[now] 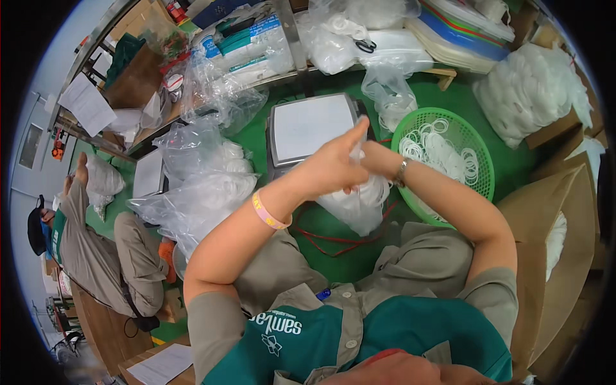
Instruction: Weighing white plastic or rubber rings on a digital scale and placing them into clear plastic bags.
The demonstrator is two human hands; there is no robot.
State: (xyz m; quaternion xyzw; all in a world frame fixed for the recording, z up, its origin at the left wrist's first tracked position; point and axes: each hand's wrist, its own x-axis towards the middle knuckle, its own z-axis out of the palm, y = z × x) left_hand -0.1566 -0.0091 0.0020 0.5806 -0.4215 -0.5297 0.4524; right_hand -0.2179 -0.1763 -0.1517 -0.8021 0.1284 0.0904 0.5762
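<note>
In front of my lap hangs a clear plastic bag [360, 206] with white contents, its neck gathered between my hands. My left hand [333, 165] is closed at the neck, one finger stretched out toward the far right. Close against it, my right hand [380, 160] is also closed at the bag; its fingertips are mostly hidden. A scale [313, 125] with a pale flat top stands just beyond my left hand. To the right, a green plastic basket [482, 138] holds many loose white rings [443, 151].
Clear bags with white contents [221, 183] lie left of the scale. A red cord [327, 247] loops over the green floor. At right stands an open cardboard box [545, 212]; a big stuffed bag [523, 90] sits behind. A shelf holds packages [253, 48]. Another person [106, 256] sits at left.
</note>
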